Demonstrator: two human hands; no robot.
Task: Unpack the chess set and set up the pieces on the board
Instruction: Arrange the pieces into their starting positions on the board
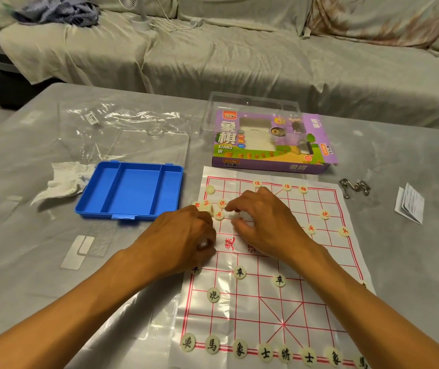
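Note:
The paper xiangqi board (317, 265) with a red grid lies on the table. Black-lettered pieces line its near edge (265, 352), with a few more further up (239, 272). Red-lettered pieces sit along the far rows (287, 186), and a loose cluster lies at the far left corner (219, 209). My left hand (183, 235) is curled at the board's left edge beside that cluster, with something pale and shiny showing in its grip. My right hand (266, 225) arches over the far-left rows, thumb and fingertips pinching a partly hidden piece.
An open blue plastic tray (130, 193) sits left of the board, with a crumpled tissue (64, 179) and clear wrapping (122, 123) beyond it. The purple game box (269, 142) stands behind the board. Metal puzzle rings (354, 187) and a folded leaflet (410, 203) lie to the right.

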